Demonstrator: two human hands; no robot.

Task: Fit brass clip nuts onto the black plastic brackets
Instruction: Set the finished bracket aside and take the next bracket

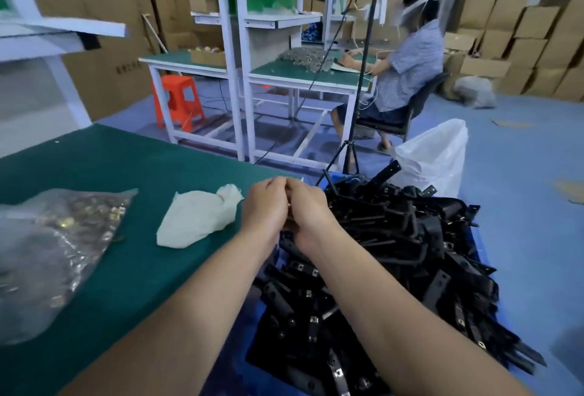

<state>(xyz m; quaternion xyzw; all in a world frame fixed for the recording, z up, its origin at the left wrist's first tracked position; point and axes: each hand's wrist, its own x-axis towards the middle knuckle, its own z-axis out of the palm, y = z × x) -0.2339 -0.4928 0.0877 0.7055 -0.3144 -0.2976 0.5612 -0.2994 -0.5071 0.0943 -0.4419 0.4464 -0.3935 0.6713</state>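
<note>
Green bench: nut bag, cloth.

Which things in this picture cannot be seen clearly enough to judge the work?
- Head view: what the left hand and right hand grip is hidden by their own curled fingers.
- Brass clip nuts in the clear bag: blurred by plastic glare, and the bag is cut by the left edge.
- Blue bin: buried under the black brackets.

Ahead of my green worktop, a blue floor, white-framed benches, an orange stool, stacked cardboard boxes.
</note>
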